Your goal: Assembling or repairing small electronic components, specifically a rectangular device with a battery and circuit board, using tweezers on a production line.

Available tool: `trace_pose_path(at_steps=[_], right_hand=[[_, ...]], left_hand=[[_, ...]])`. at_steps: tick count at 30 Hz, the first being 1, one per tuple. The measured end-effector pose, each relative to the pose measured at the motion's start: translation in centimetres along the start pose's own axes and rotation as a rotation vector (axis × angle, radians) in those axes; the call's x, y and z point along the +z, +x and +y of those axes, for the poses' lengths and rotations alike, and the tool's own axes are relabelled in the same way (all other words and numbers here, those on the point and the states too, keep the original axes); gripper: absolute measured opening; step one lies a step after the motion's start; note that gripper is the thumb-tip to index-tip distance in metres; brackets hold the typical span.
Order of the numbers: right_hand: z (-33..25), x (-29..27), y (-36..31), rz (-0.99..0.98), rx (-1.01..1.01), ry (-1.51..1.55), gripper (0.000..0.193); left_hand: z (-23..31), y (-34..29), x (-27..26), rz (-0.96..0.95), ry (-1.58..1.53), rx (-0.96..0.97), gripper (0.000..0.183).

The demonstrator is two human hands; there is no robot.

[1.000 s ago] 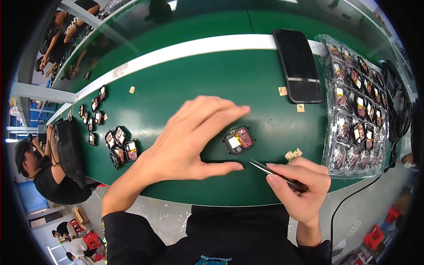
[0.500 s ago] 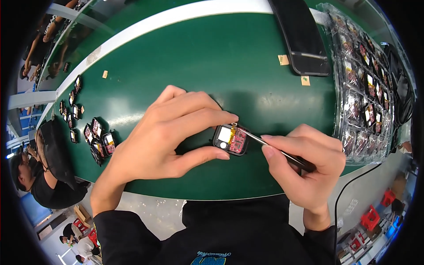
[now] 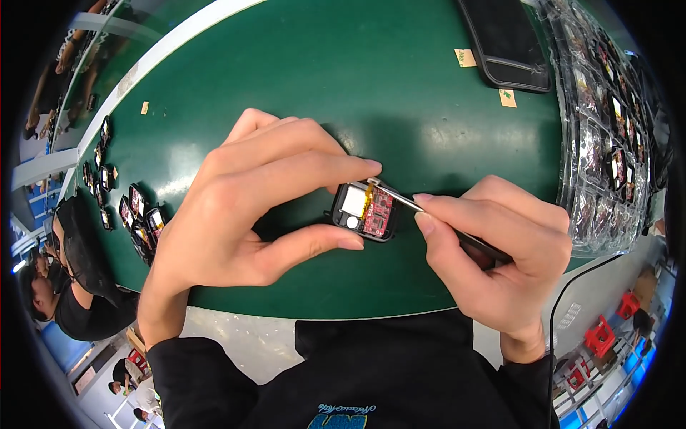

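A small black device case [image 3: 343,222] lies open-side up above the green table, showing a red circuit board [image 3: 378,214], a white block, a round white part and yellow tape. My left hand [image 3: 250,204] grips it by opposite edges, the thumb at the near edge and the index fingertip at the far one. My right hand [image 3: 500,247] is closed on dark-handled tweezers [image 3: 401,201]. Their silver tips reach the far edge of the case, close to my left index fingertip. Whether the tips pinch anything is too small to tell.
Several similar open devices [image 3: 136,214] lie on the green table [image 3: 343,79] at the left. At the right are stacked clear plastic trays [image 3: 593,150] of such devices. A black flat case [image 3: 511,50] lies at the far right beside tan stickers [image 3: 507,99]. Another person [image 3: 89,307] sits at left.
My view has shifted, so the table things sit differently in the picture. The device is slightly turned in my left hand's grip; the tweezers stay at its far edge.
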State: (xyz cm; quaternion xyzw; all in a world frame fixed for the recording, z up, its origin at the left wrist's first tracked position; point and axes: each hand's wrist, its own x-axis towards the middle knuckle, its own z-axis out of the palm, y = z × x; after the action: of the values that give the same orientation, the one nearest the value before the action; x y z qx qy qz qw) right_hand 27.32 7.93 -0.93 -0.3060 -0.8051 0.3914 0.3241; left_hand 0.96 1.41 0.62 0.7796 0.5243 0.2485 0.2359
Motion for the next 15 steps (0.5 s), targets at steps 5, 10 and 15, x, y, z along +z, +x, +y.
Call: trace_pose_path(at_steps=[5, 10, 15], right_hand=[[-0.2, 0.0, -0.3, 0.016, -0.036, -0.094, 0.028], [0.7, 0.7, -0.7, 0.079, -0.167, -0.111, 0.035], [0.4, 0.7, -0.4, 0.046, -0.152, -0.108, 0.032]], left_hand=[[0.1, -0.2, 0.0, 0.024, -0.028, -0.041, 0.061], [0.0, 0.0, -0.1, 0.008, -0.018, -0.01, 0.059], [-0.8, 0.2, -0.6, -0.021, -0.026, 0.03, 0.06]])
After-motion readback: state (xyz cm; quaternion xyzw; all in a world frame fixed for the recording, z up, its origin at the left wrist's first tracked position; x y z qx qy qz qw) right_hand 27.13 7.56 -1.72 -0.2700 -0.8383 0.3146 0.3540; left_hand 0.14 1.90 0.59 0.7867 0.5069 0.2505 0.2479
